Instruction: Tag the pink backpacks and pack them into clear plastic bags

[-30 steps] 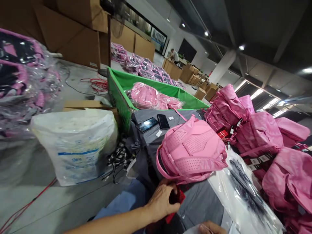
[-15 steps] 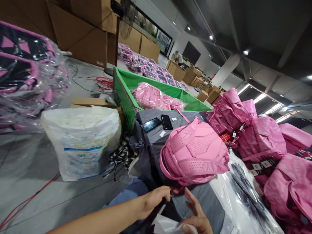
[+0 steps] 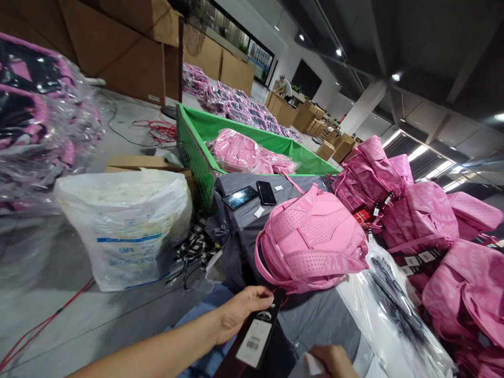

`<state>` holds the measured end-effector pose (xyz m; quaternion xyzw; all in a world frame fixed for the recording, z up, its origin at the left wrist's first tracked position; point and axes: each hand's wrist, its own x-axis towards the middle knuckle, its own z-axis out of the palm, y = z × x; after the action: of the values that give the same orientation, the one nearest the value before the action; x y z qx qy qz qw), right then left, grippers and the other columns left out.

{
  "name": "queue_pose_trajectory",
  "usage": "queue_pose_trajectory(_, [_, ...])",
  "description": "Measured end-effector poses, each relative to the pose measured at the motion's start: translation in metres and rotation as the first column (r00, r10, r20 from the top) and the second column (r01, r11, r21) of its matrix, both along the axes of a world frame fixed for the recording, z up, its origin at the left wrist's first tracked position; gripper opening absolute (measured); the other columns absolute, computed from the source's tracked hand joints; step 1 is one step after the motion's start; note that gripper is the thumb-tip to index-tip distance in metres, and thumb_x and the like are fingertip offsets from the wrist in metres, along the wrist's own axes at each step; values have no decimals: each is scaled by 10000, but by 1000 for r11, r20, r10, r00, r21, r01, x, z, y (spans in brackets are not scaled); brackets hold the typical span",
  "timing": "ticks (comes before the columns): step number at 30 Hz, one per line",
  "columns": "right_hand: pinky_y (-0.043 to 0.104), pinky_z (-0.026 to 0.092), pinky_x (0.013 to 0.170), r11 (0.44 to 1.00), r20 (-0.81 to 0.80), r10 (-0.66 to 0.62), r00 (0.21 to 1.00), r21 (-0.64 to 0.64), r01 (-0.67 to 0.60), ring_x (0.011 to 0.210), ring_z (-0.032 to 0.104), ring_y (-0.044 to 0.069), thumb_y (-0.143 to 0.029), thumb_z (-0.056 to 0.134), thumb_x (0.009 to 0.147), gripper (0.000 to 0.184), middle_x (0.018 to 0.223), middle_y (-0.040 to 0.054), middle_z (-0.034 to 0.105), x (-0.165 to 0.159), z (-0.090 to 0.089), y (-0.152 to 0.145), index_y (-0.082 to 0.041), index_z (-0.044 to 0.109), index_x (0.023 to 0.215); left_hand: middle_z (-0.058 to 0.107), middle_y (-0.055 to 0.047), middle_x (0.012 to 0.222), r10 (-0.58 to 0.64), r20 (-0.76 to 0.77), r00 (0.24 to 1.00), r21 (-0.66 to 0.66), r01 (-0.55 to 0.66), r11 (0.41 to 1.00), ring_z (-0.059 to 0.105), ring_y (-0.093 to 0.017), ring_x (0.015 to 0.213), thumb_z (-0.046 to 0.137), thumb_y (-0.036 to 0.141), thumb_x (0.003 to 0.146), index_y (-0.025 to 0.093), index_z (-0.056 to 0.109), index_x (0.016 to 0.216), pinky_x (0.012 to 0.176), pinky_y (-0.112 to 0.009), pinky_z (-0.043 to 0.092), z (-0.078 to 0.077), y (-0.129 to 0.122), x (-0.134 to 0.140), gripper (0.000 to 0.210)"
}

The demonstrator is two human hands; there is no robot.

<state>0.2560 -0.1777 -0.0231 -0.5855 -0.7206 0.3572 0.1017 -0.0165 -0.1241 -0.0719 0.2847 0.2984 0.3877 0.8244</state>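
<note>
My left hand (image 3: 249,310) pinches the top of a black hang tag (image 3: 260,331) between thumb and fingers. A white barcode label is on the tag's face, and a thin red cord loops from its top end. Just beyond lies a pink backpack (image 3: 315,239), its padded straps facing up, on a grey-covered surface (image 3: 331,320). At the bottom edge my right hand (image 3: 334,361) is closed on a white sheet (image 3: 313,365), only part of which shows. Some of its fingers are hidden.
Two phones (image 3: 241,198) and small white slips lie past the backpack. More pink backpacks (image 3: 425,215) pile up at right beside clear plastic bags (image 3: 378,310). A full white sack (image 3: 126,231) stands left; a green-lined bin (image 3: 189,121) holds bagged backpacks. A person (image 3: 284,86) is far off.
My left hand has brought the black hang tag up into view, label facing me. The right hand has moved down toward the bottom edge with the white sheet, its fingers now closed.
</note>
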Motion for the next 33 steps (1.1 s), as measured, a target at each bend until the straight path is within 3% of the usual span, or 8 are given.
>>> queue_pose_trajectory(5, [252, 310, 532, 975, -240, -220, 946, -12, 223, 552, 405, 133, -534, 602, 710, 386, 539, -9, 494, -49, -9, 39, -193, 520, 549, 663, 13, 764, -97, -242, 965, 357, 182, 916, 608, -134, 690, 756, 307, 772, 178, 671, 937, 665, -229, 448, 7, -15, 23, 226])
queue_pose_trajectory(10, [264, 423, 574, 913, -463, -366, 807, -8, 408, 605, 490, 155, -743, 617, 762, 577, 618, 13, 575, -62, 12, 61, -174, 601, 666, 742, -93, 991, 492, -616, 615, 788, 489, 374, 685, -214, 842, 558, 68, 912, 147, 570, 1319, 805, -296, 512, -19, -40, 52, 416])
queue_pose_trajectory(13, [305, 506, 690, 902, -452, -359, 817, 58, 428, 699, 598, 202, -658, 742, 708, 495, 722, 42, 678, -69, 6, 58, -169, 675, 757, 714, -79, 900, 682, -546, 487, 795, 557, 239, 668, -219, 785, 568, 96, 936, 151, 634, 1129, 771, -319, 536, -23, -43, 56, 212])
queue_pose_trajectory(16, [327, 533, 702, 826, -458, -421, 783, 163, 540, 748, 646, 231, -548, 834, 601, 510, 815, 75, 730, -77, -11, 56, -155, 708, 900, 685, -55, 913, 681, -480, 554, 871, 397, 290, 662, -188, 827, 534, 72, 943, 187, 642, 915, 793, -278, 540, -24, -42, 53, 160])
queue_pose_trajectory(19, [320, 532, 650, 798, -512, -439, 738, 155, 582, 694, 651, 221, -485, 804, 592, 448, 770, 77, 730, -80, -20, 57, -151, 690, 868, 685, -20, 892, 587, -408, 699, 835, 25, 550, 663, -149, 784, 531, 131, 943, 210, 657, 1001, 743, -220, 530, -26, -39, 46, 159])
queue_pose_trajectory(23, [310, 523, 613, 825, -520, -457, 722, 56, 562, 620, 634, 202, -445, 801, 567, 417, 695, 58, 723, -73, -15, 62, -138, 707, 834, 728, -59, 937, 576, -335, 745, 442, -416, 795, 681, -240, 879, 772, 356, 726, 204, 675, 1012, 800, -322, 544, -16, -23, 39, 338])
queue_pose_trajectory(26, [308, 526, 627, 832, -520, -468, 715, 14, 554, 648, 646, 207, -439, 822, 547, 407, 724, 62, 733, -70, -11, 64, -146, 709, 805, 767, -112, 1004, 400, -52, 915, 115, -392, 913, 696, -295, 1003, 849, 427, 615, 160, 715, 1023, 915, -373, 522, 0, -6, 44, 506])
queue_pose_trajectory(33, [341, 563, 753, 901, -455, -375, 808, 27, 433, 823, 709, 264, -590, 793, 667, 533, 898, 115, 774, -63, 0, 60, -140, 752, 951, 757, -72, 806, 417, -68, 907, -322, -415, 851, 671, -208, 697, 903, 346, 535, 148, 730, 849, 675, -323, 501, -17, 15, 76, 410])
